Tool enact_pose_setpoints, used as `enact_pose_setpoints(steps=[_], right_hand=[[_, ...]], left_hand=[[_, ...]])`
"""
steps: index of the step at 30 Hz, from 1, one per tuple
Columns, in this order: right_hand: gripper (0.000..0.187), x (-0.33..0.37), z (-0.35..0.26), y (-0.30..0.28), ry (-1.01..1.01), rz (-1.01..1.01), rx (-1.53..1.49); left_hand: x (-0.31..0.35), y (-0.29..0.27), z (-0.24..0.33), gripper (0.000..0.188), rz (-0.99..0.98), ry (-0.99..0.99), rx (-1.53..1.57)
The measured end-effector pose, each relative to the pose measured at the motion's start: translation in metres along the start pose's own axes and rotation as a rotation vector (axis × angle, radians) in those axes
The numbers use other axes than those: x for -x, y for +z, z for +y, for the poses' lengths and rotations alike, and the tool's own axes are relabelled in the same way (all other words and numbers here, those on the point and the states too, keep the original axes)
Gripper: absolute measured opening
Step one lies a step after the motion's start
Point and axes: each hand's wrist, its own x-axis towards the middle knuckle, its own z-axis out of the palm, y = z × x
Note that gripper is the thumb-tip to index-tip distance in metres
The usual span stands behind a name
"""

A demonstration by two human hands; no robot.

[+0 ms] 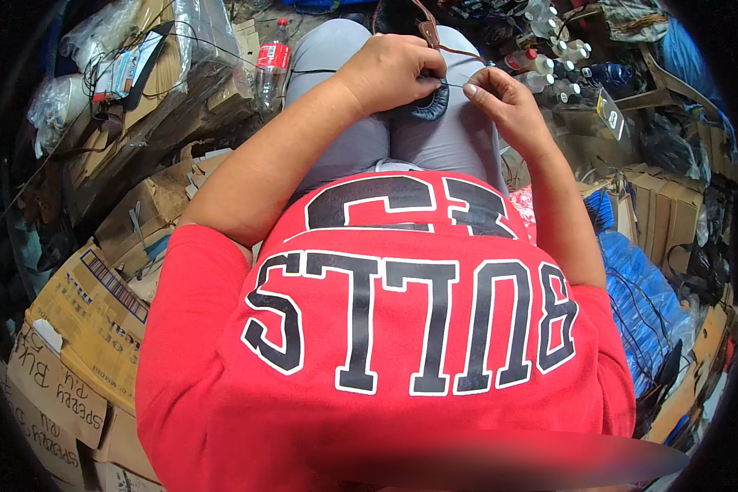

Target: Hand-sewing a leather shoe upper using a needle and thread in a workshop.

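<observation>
My left hand [395,70] is closed over the edge of a dark navy piece [432,107] with a gathered, puckered rim. It looks like the toe of a leather shoe, resting at my thighs; much of it is hidden under the fingers. A thin dark thread runs from it toward my right hand [508,102]. The thumb and forefinger of that hand are pinched together at the thread's end; whether a needle is there is too small to tell. Just beyond the left fingers, a brown leather strap [429,31] lies over my grey trousers [336,139].
A bottle with a red cap [272,66] stands left of my knee. Several small white-capped bottles [562,66] cluster at the right. Cardboard boxes [90,316] and plastic-wrapped goods [213,41] crowd the left. Blue plastic sheeting [644,303] and cardboard [664,205] lie on the right.
</observation>
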Motion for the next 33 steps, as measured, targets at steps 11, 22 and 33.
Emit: enact_pose_setpoints(steps=[11, 22, 33], right_hand=[[0.02, -0.017, -0.011, -0.001, 0.003, 0.059, 0.079], [0.018, -0.007, -0.02, 0.001, 0.091, -0.029, 0.112], [0.016, -0.006, -0.015, -0.002, 0.109, -0.043, 0.13]], left_hand=[[-0.003, 0.006, 0.007, 0.008, -0.033, 0.15, -0.441], [0.004, 0.012, -0.008, 0.01, 0.179, 0.002, -0.102], [0.007, 0.013, -0.012, 0.011, 0.229, -0.084, -0.047]])
